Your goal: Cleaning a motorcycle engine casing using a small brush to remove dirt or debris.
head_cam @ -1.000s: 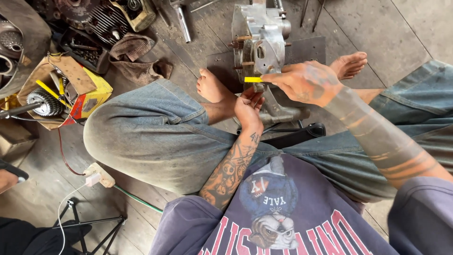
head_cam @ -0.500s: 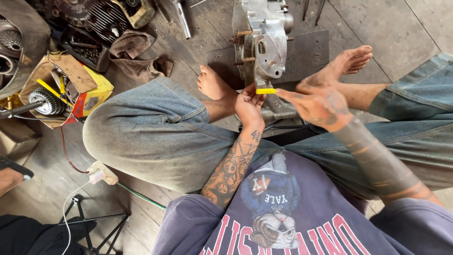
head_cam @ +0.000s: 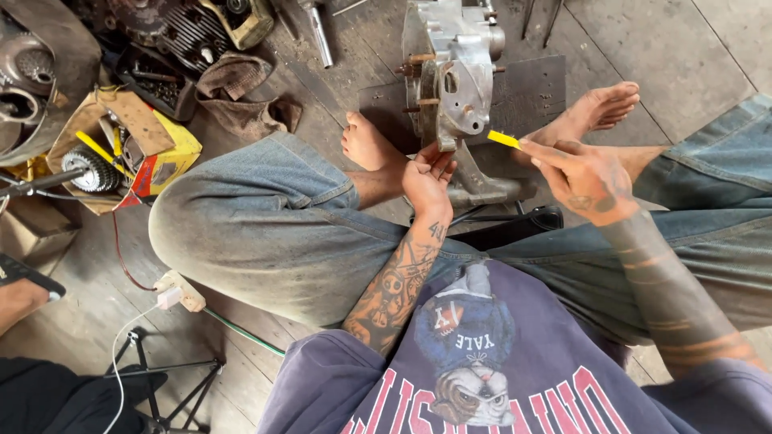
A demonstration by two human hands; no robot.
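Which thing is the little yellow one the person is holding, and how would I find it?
Start at the big grey metal engine case standing on the dark mat between the person's bare feet. Just to its right, the right hand pinches a small flat yellow tool by its end, tip pointing at the case. It is the only bright yellow thing near the engine; the other yellow things lie far off to the left.

We sit on a worn plank floor [head_cam: 659, 48]. On it lies a dark mat [head_cam: 531, 88] carrying the grey engine casing [head_cam: 454, 88]. To one side we see a brown rag [head_cam: 241, 100], an open cardboard box [head_cam: 121, 153] holding a gear and tools, a white power strip [head_cam: 181, 291] and a black stand [head_cam: 161, 378].
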